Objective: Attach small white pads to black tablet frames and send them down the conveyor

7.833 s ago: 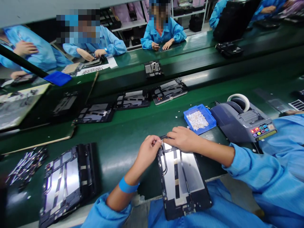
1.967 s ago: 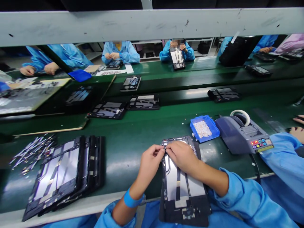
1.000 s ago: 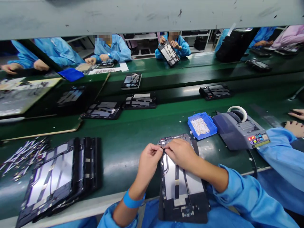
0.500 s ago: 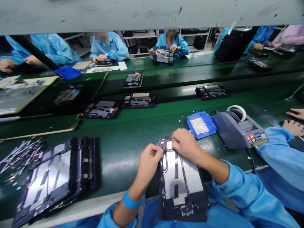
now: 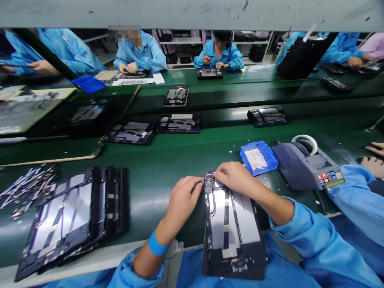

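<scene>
A tablet with its back off (image 5: 249,216), showing silver battery panels and black ribbon cables, lies tilted lengthwise, its upper end over the bench and its lower end over my lap. My left hand (image 5: 184,200), with a blue band at the wrist, is bent at the tablet's upper left corner. Its fingertips are drawn together at the edge; what lies between them is too small to tell. My right hand (image 5: 235,178) is curled over the top end, thumb and finger pressed together near the small boards. Anything in that pinch is hidden.
Left stand a stack of opened tablets (image 5: 69,216) and a pile of thin strips (image 5: 28,188). Right are a blue tray (image 5: 244,160) of small white pieces and a tape dispenser (image 5: 297,168). More tablets (image 5: 178,123) lie farther back. A co-worker's hand (image 5: 372,165) is at far right.
My left fingers have left the cable inside the tablet's upper left and moved to its outer edge. My right fingertips have shifted toward the top corner. A person opposite has laid a tablet down.
</scene>
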`<act>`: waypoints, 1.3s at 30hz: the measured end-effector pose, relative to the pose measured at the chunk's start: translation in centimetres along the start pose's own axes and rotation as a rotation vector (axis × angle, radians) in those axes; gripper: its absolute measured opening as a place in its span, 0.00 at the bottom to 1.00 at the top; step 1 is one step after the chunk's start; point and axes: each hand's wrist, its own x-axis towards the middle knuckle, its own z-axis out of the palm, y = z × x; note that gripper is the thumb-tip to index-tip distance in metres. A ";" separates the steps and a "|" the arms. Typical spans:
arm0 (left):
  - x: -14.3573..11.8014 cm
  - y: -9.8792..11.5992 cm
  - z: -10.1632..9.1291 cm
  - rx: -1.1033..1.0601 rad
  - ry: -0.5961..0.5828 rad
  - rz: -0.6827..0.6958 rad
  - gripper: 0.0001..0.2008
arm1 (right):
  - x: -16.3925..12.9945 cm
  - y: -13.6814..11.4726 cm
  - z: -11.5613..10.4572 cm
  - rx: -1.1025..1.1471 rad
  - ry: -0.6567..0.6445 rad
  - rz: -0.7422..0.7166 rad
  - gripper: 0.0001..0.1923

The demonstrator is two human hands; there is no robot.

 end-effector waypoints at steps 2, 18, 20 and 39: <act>0.0 -0.5 0.2 0.075 -0.037 0.094 0.12 | 1.1 -0.7 0.6 -0.059 -0.035 0.014 0.15; -0.1 -1.4 0.6 0.447 -0.102 0.338 0.18 | 2.2 -0.5 1.7 -0.174 -0.063 0.063 0.12; 0.1 -1.1 0.4 0.511 -0.136 0.345 0.18 | 2.2 -0.5 1.5 -0.170 -0.081 0.051 0.12; 4.4 -1.1 -0.7 -0.087 -0.244 -0.121 0.17 | -1.7 3.6 2.8 -0.353 -0.047 -0.571 0.21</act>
